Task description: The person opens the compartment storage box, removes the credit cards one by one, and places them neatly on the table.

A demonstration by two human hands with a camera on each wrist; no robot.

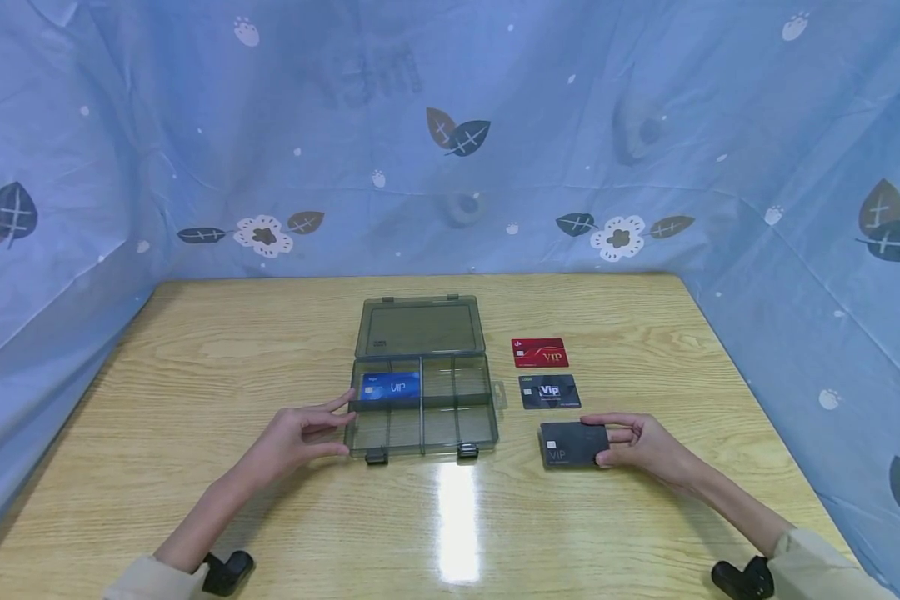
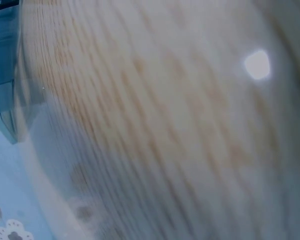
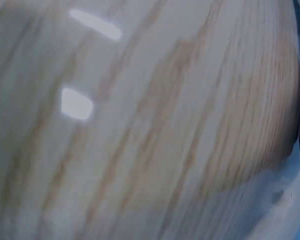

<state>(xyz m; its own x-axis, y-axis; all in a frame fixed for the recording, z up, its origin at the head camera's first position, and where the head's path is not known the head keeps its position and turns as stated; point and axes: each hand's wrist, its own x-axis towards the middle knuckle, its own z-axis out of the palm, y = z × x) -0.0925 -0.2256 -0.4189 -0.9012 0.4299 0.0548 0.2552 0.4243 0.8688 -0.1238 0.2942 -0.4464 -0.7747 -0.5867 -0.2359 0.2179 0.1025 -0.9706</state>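
Note:
A grey see-through compartment box (image 1: 422, 451) lies on the table with its lid (image 1: 420, 327) folded back. A blue VIP card (image 1: 392, 386) lies in its back left compartment. My left hand (image 1: 300, 435) touches the box's left side with spread fingers and thumb. Right of the box, my right hand (image 1: 641, 446) pinches the right edge of a black VIP card (image 1: 570, 444) between thumb and fingers. The card is low over the table. In the left wrist view, part of the box (image 2: 2, 65) shows at the left edge.
Behind the black card lie a dark card with white Vip lettering (image 1: 550, 392) and a red VIP card (image 1: 540, 352), one behind the other. The wooden table (image 1: 217, 350) ends at a blue patterned cloth (image 1: 450, 150) at the back and sides.

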